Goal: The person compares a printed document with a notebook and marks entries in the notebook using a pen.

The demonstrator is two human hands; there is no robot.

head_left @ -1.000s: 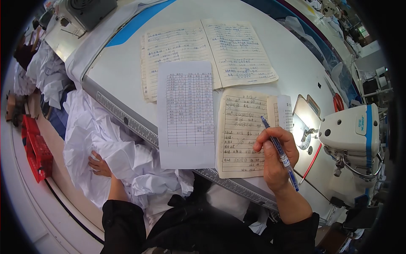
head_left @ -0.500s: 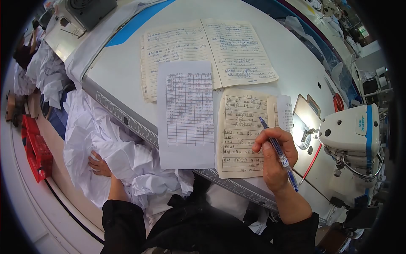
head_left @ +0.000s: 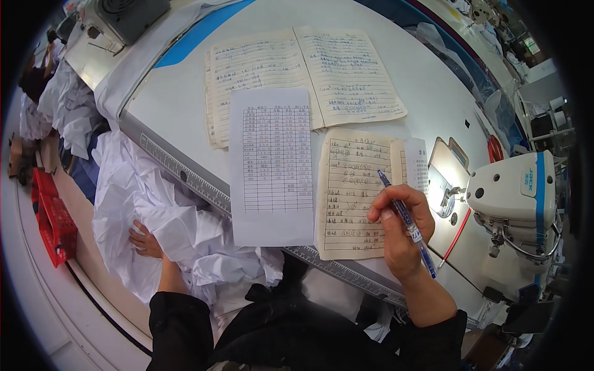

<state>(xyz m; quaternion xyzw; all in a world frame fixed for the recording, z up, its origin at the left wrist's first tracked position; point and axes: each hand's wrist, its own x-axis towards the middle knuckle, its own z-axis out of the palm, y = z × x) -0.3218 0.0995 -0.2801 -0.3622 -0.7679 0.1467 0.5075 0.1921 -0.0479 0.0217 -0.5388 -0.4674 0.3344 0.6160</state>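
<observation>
Holding pen (head_left: 406,219) in right hand (head_left: 399,248), right of centre in frame. Thumb and fingers closed round the barrel, no gap to speak of. Pen slants upper left to lower right; upper end over the open notebook (head_left: 352,204), which lies at centre right of frame on the table (head_left: 176,102). Whether the tip meets paper: cannot tell.

Left hand (head_left: 147,240), lower left of frame, on crumpled white cloth (head_left: 179,229). Fingers somewhat spread; folds hide the thumb, so cannot tell if anything is pinched.

Printed sheet (head_left: 272,227) just left of the notebook, its top overlapping a second open book (head_left: 349,74) at upper centre. Sheet's lower left corner juts past the ruler strip (head_left: 167,162) on the table edge, above the cloth. Sewing machine (head_left: 510,191) at far right; red rod (head_left: 456,240) between it and right wrist.

Risks, as judged. Sheet the weakest point: nothing holds it down, so a tug on the cloth or a brush of a sleeve could slide it off. Notebook: no hand steadies it; pressing hard with the pen near its lower edge could skew it. Ink on white cloth possible if the pen strays left. Loose grip, pen could roll. Cloth's own weight might drag it floorward if left hand lets go.
</observation>
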